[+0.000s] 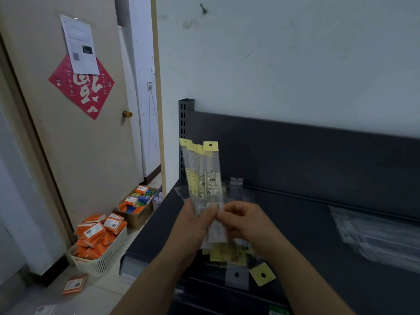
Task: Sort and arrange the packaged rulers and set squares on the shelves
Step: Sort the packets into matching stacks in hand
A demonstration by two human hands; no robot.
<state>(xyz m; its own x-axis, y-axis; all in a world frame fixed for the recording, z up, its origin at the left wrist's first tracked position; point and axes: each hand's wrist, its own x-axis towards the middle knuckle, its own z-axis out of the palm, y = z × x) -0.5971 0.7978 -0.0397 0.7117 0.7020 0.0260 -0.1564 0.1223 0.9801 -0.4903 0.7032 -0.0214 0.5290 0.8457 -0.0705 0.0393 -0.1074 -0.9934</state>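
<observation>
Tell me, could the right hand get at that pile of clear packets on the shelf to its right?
Probably, once freed. The shelf between the right hand and the clear packets looks bare, but its fingers pinch the bundle of packaged rulers along with the left hand.

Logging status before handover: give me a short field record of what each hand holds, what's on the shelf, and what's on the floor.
left hand: grips the lower end of the ruler bundle, held upright
right hand: fingers pinch the same lower end
bundle: clear sleeves, yellow tags on top, slightly fanned
shelf: dark; loose yellow-tagged packets below the hands, clear packets at right
floor: white basket of orange boxes; cardboard box behind it
</observation>
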